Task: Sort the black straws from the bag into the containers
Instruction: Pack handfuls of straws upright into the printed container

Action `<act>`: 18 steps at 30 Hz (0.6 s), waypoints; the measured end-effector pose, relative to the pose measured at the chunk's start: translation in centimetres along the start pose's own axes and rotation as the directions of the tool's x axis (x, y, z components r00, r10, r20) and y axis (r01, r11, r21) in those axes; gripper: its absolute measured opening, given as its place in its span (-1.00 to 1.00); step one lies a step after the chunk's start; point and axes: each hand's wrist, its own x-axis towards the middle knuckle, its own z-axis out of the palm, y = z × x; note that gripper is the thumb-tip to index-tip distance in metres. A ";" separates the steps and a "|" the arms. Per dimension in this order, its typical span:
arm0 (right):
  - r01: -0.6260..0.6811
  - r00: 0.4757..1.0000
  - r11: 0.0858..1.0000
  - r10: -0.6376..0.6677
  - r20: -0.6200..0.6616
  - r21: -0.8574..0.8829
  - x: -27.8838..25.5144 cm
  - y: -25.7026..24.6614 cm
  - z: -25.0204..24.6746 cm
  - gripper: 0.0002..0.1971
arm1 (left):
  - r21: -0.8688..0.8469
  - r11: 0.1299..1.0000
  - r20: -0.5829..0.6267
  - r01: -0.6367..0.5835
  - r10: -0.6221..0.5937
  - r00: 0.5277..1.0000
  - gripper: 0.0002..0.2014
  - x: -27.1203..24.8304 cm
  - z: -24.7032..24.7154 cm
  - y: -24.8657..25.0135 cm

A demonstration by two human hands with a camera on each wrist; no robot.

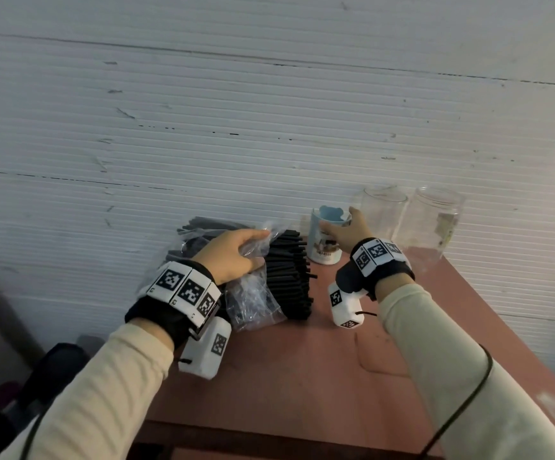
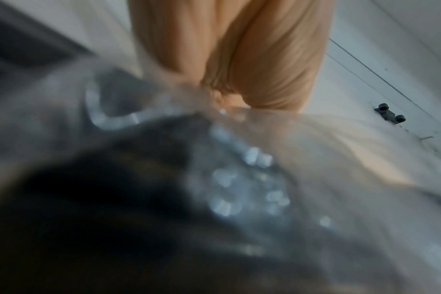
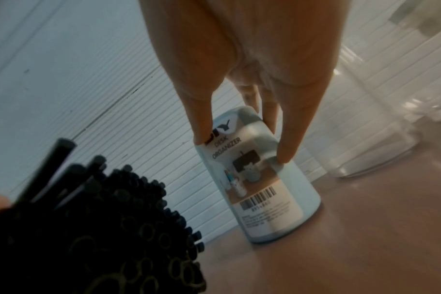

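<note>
Head view, from the left: the left hand [image 1: 236, 254] pinches the clear bag [image 1: 252, 293], its fingers [image 1: 256, 234] curled into the plastic, while the black straws [image 1: 289, 277] poke out of its open side onto the reddish surface [image 1: 302, 376]. Next, the right hand [image 1: 345, 232] holds the pale blue cup [image 1: 324, 244] near its rim. Two clear jars [image 1: 382, 210] stand just beyond it. Tugging the slack bag could likely spill straws, and a grip so high might tip the cup.
</note>
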 end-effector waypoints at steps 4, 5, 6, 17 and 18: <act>0.042 0.999 0.999 -0.042 -0.011 -0.026 -1.5 0.6 -1.4 -0.13 | 0.012 1.000 0.004 0.016 -0.016 1.000 -0.42 -0.2 0.0 0.1; 0.054 0.998 0.998 -0.054 -0.020 -0.027 -2.1 0.8 -2.0 -0.13 | 0.019 1.000 0.005 0.018 -0.018 1.000 -0.42 -0.2 0.0 0.2; 0.067 0.997 0.997 -0.068 -0.027 -0.023 -2.8 1.0 -2.6 -0.13 | 0.022 1.000 0.010 0.020 -0.020 1.000 -0.41 -0.3 0.0 0.4; 0.046 0.997 0.999 -0.047 -0.067 -0.007 -9.3 4.7 -10.5 -0.07 | 0.038 0.999 -0.003 0.009 -0.009 1.000 -0.53 -2.3 -0.2 2.4; 0.032 0.997 0.999 -0.033 -0.063 -0.020 -9.7 5.0 -10.8 -0.07 | 0.024 1.000 0.004 -0.001 0.001 1.000 -0.53 -2.5 -0.3 2.7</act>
